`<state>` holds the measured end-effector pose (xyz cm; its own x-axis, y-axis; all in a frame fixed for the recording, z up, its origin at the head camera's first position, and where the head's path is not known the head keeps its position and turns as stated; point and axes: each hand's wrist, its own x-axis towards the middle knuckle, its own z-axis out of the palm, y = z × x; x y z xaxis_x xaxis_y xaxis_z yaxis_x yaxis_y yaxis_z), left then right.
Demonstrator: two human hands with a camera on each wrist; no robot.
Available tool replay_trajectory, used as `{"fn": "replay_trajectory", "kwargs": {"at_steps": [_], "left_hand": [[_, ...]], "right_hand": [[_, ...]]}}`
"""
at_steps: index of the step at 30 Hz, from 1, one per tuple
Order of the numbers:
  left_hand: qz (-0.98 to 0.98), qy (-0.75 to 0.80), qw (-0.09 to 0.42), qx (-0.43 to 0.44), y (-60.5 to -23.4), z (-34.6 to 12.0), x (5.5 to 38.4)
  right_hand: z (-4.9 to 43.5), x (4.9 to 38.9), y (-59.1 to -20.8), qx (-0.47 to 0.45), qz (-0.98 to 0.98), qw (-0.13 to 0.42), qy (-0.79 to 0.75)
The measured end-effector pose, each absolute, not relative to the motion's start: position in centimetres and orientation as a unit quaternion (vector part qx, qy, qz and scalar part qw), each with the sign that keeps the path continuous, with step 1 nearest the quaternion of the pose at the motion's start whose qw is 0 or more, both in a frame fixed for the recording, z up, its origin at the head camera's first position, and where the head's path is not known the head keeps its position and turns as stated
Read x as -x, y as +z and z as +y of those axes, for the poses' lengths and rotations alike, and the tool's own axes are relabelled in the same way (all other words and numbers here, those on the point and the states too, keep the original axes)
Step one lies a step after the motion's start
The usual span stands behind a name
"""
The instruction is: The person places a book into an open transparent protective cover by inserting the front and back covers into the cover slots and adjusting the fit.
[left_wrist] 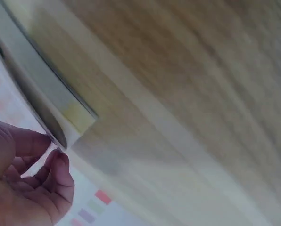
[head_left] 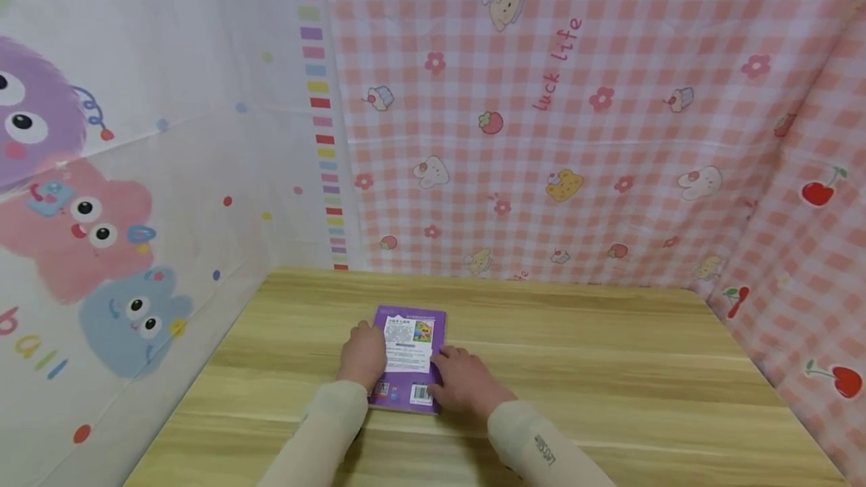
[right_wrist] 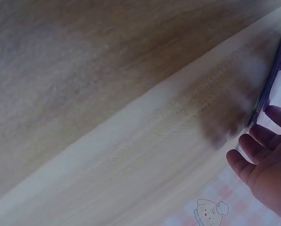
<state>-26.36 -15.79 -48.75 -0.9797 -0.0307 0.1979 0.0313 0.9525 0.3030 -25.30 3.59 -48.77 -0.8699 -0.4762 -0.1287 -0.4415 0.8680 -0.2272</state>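
A purple book (head_left: 408,355) with a white text panel, a small colour picture and a barcode lies on the wooden table. At its left edge my left hand (head_left: 363,355) pinches the cover between thumb and fingertips. The left wrist view shows that cover (left_wrist: 25,96) bowed away from the pages (left_wrist: 46,77), leaving a narrow gap. My right hand (head_left: 467,380) rests along the book's right edge, its fingers (right_wrist: 256,149) spread and fairly straight against the side. In the right wrist view only a dark purple strip of the book (right_wrist: 274,77) shows.
The wood-grain table (head_left: 595,367) extends around the book on every side. Behind it hangs a pink checked cloth (head_left: 528,134). A white cloth with cartoon figures (head_left: 223,141) borders the left, and another checked cloth with cherries (head_left: 805,261) borders the right.
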Motion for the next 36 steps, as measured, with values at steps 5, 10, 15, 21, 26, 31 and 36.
{"fn": "replay_trajectory", "kwargs": {"at_steps": [5, 10, 15, 21, 26, 31, 36], "left_hand": [[-0.993, -0.041, 0.101, 0.054, -49.2, -15.0, 26.3], [-0.992, -0.021, 0.094, 0.075, -49.0, -14.5, 25.8], [-0.995, -0.069, 0.067, 0.028, -48.7, -13.8, 25.3], [-0.993, -0.1, 0.069, -0.008, -49.1, -13.7, 25.6], [-0.996, -0.046, 0.073, 0.021, -49.5, -14.6, 26.1], [-0.994, -0.072, 0.078, 0.037, -49.4, -14.9, 26.0], [-0.989, -0.138, 0.046, 0.02, -48.9, -14.7, 25.9]], "right_hand": [[3.7, 25.4, -48.9, 0.236, 0.961, 0.089, -0.11], [3.9, 25.6, -49.0, 0.222, 0.96, 0.086, -0.146], [3.8, 25.5, -49.0, 0.199, 0.957, 0.115, -0.179], [3.9, 25.6, -48.8, 0.193, 0.93, 0.111, -0.294], [4.0, 25.9, -48.8, 0.184, 0.921, 0.106, -0.325], [4.1, 25.8, -48.6, 0.159, 0.919, 0.102, -0.345], [4.1, 25.6, -47.9, 0.124, 0.896, 0.107, -0.413]]}}
